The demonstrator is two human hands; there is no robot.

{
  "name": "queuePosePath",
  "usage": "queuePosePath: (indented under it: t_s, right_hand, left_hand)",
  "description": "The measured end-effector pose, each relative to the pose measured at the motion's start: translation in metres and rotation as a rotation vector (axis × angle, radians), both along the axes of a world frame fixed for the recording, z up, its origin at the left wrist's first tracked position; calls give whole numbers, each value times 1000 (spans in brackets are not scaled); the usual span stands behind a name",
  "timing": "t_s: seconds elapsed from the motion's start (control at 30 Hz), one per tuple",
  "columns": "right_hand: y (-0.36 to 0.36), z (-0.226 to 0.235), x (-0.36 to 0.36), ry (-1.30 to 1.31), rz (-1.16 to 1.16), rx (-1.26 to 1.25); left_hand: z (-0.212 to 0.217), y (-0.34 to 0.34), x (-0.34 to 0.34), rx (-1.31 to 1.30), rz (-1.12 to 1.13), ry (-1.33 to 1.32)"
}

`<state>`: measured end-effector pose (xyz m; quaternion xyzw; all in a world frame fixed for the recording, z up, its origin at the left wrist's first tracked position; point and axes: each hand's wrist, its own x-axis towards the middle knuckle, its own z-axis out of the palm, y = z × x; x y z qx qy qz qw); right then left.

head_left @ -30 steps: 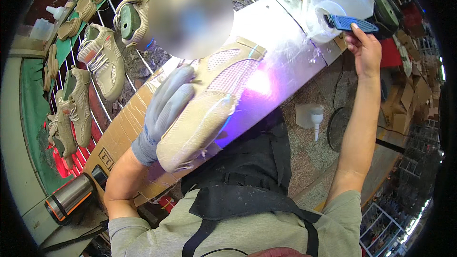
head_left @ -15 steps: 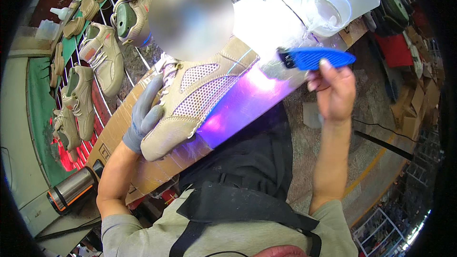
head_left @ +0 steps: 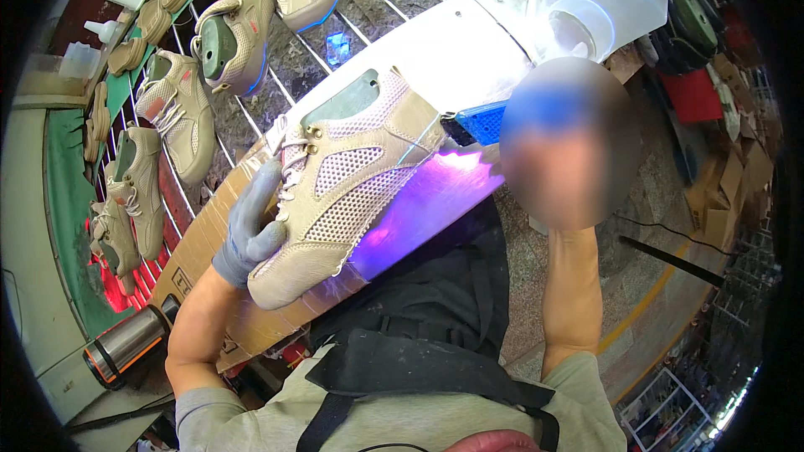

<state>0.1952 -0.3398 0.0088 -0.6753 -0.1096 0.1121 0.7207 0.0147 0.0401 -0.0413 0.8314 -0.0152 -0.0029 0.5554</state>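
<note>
My left hand (head_left: 251,234), in a grey glove, is curled around the beige mesh shoe (head_left: 347,192), fingers pressed against its laced side, holding it tilted above the cardboard sheet (head_left: 201,243) with the toe toward me; a violet glow lies on the bench just beside its sole. My right hand is hidden behind a blurred patch, only the forearm (head_left: 574,301) showing, so I cannot tell how it grips; a blue tool (head_left: 481,124) pokes out at the patch's left edge, just beside the shoe's heel. Beyond the shoe, a wire rack (head_left: 268,84) carries more beige shoes (head_left: 230,33); a clear plastic jug (head_left: 599,4) stands at the upper right; a steel flask (head_left: 126,347) lies at lower left.
</note>
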Motion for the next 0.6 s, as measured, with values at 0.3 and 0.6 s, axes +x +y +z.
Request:
queuePosePath:
  t_s: [0.3,0.6]
  right_hand:
    - [20,34,-37,-765,-3,-322]
    - [33,40,-61,-938,96,-422]
  left_hand:
    - [-4,0,-4,-59,30,63]
    - [8,-5,-4,2,64,51]
